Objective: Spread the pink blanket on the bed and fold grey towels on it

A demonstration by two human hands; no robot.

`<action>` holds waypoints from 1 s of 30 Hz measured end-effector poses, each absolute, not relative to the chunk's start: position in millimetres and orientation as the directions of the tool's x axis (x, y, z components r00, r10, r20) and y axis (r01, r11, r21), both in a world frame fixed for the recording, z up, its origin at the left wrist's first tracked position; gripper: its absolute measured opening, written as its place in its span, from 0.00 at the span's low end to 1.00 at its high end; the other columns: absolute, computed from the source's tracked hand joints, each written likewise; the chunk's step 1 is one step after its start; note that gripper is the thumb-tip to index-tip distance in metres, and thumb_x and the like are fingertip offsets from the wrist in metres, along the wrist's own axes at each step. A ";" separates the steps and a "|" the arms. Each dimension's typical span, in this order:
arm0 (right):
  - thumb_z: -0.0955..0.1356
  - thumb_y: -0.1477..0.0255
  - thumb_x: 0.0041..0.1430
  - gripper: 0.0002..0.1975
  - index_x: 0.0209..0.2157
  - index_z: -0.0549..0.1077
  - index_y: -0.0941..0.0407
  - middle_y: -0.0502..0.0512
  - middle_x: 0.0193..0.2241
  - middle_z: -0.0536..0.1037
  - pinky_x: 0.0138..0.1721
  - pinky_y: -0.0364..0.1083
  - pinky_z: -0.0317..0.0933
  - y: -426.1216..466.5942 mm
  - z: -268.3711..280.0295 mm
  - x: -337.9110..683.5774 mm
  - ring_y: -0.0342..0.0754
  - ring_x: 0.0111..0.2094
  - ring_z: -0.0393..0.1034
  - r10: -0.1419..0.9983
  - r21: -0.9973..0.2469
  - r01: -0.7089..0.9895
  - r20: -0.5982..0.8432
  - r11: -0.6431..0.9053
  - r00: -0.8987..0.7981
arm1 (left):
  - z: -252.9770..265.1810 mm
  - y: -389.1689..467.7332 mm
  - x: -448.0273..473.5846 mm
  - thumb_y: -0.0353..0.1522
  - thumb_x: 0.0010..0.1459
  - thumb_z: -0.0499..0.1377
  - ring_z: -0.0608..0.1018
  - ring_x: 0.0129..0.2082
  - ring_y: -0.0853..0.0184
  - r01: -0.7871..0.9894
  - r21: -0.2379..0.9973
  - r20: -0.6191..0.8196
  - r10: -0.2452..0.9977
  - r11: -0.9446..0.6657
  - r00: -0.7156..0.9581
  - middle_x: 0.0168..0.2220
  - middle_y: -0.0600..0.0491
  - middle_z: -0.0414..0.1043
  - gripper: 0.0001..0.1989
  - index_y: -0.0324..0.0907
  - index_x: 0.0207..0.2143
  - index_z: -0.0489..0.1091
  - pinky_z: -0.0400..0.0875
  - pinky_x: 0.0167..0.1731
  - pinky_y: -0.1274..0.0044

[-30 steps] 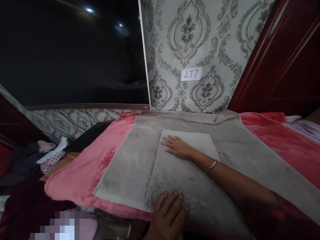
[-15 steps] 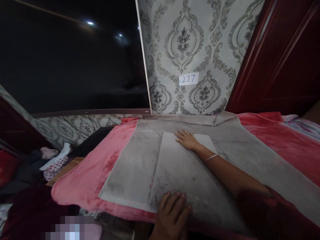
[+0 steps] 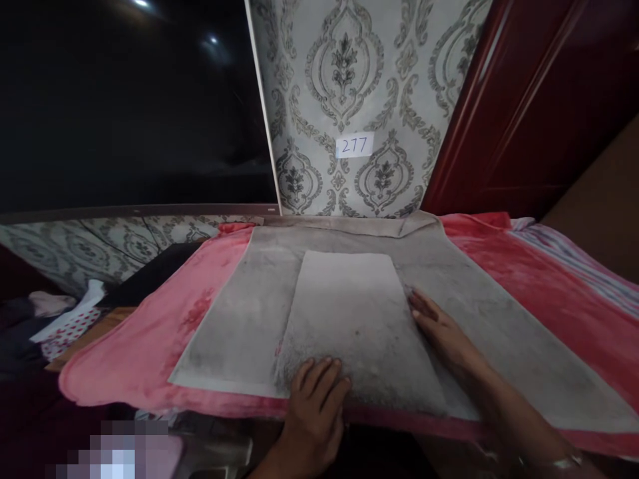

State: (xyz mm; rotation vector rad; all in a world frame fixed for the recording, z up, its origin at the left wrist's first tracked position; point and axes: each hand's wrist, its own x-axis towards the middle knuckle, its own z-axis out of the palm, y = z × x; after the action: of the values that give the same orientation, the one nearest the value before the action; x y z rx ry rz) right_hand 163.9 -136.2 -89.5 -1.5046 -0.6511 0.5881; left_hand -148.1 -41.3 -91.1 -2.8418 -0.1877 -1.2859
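Observation:
A pale rectangular piece [image 3: 348, 293] lies flat on a larger grey sheet [image 3: 239, 319]; its near part looks darker and fuzzy. I cannot tell what it is made of. My left hand [image 3: 319, 399] rests on its near edge with the fingers laid over the surface. My right hand [image 3: 444, 329] is beside the right edge of the piece, turned on its side, with the fingers loosely extended and nothing seen in them. Whether its fingertips touch the sheet is unclear.
Pink-red blankets [image 3: 150, 332] lie under the sheet and show on both sides. Behind stand a patterned wall with a "277" paper label [image 3: 355, 144], a large dark screen [image 3: 130, 113] and a dark red wooden panel [image 3: 499, 120]. A striped cloth [image 3: 574, 259] is at right.
My right hand has come off the far part of the pale piece and moved back to its right edge. My left hand stays at the near edge. The view has shifted slightly.

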 end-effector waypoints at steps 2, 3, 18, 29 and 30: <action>0.74 0.54 0.49 0.43 0.65 0.65 0.51 0.59 0.67 0.60 0.69 0.55 0.48 -142.8 -80.8 140.0 0.57 0.68 0.55 0.681 -0.994 -0.102 -0.048 0.040 0.731 | -91.8 -41.2 -148.6 0.19 0.54 0.53 0.72 0.60 0.58 0.117 0.040 0.742 0.108 -0.992 0.661 0.56 0.43 0.75 0.24 0.38 0.53 0.71 0.65 0.60 0.61; 0.75 0.56 0.47 0.42 0.64 0.67 0.51 0.58 0.67 0.61 0.69 0.54 0.48 -144.9 -76.0 130.1 0.56 0.68 0.55 0.663 -0.984 -0.168 -0.084 0.063 0.744 | -91.9 -41.0 -149.0 0.19 0.54 0.53 0.71 0.60 0.58 0.115 0.041 0.740 0.107 -0.992 0.664 0.56 0.43 0.74 0.25 0.38 0.53 0.71 0.65 0.60 0.61; 0.81 0.64 0.41 0.23 0.42 0.81 0.53 0.57 0.43 0.82 0.60 0.59 0.64 -190.0 -76.4 36.5 0.61 0.54 0.72 0.767 -0.598 -0.749 -0.327 0.284 0.552 | -88.9 -40.0 -147.6 0.21 0.61 0.54 0.69 0.61 0.60 0.119 0.046 0.735 0.115 -0.992 0.669 0.58 0.44 0.72 0.23 0.38 0.58 0.68 0.63 0.61 0.64; 0.79 0.58 0.47 0.28 0.50 0.78 0.50 0.55 0.50 0.79 0.61 0.60 0.62 -172.0 -99.6 -16.6 0.59 0.58 0.68 0.742 -0.677 -0.672 -0.277 0.301 0.611 | -86.5 -40.5 -147.4 0.21 0.61 0.53 0.70 0.61 0.61 0.097 0.072 0.753 0.118 -0.993 0.648 0.57 0.44 0.73 0.22 0.39 0.58 0.68 0.64 0.60 0.64; 0.79 0.58 0.48 0.27 0.49 0.78 0.50 0.56 0.49 0.79 0.60 0.60 0.63 -169.1 -98.9 -19.1 0.59 0.58 0.68 0.748 -0.675 -0.675 -0.275 0.297 0.604 | -86.7 -40.4 -147.2 0.21 0.61 0.53 0.70 0.61 0.61 0.097 0.071 0.753 0.117 -0.993 0.648 0.57 0.45 0.73 0.22 0.39 0.58 0.68 0.63 0.61 0.64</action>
State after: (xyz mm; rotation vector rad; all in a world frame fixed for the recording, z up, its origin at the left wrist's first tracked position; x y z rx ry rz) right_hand -19.1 -169.1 -98.9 -0.8454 -0.0982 0.9474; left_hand -147.2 -40.4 -86.7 -2.8735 -0.1867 -1.3151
